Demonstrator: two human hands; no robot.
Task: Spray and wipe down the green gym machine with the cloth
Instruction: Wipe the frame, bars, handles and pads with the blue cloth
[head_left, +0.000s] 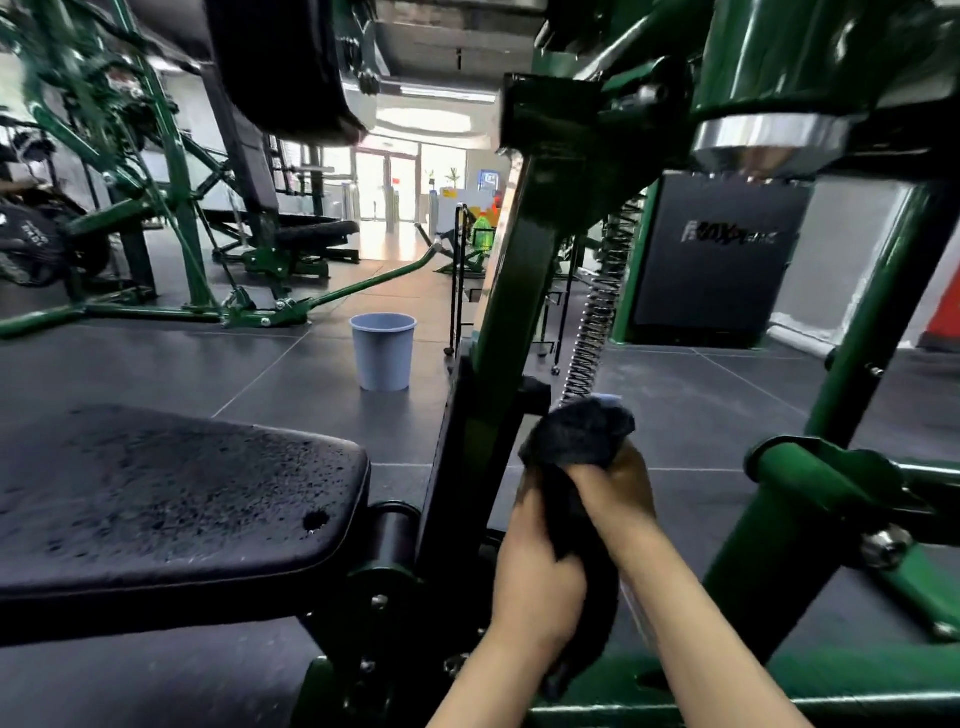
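Observation:
The green gym machine (524, 270) fills the middle and right of the view, with a slanted green post rising from the base. A dark cloth (576, 436) is bunched between both hands, just right of that post and below a coiled spring (592, 332). My left hand (535, 571) grips the lower hanging part of the cloth. My right hand (618, 488) grips the upper part, with the bunched end sticking up above the fingers. The black padded seat (171, 499) at lower left is speckled with droplets. No spray bottle can be made out near the hands.
A light blue bucket (383, 351) stands on the dark tiled floor beyond the seat. Other green machines (171, 208) stand at the back left. A black weight-stack cover (717, 260) is at right, and a green frame bar (810, 509) crosses the lower right.

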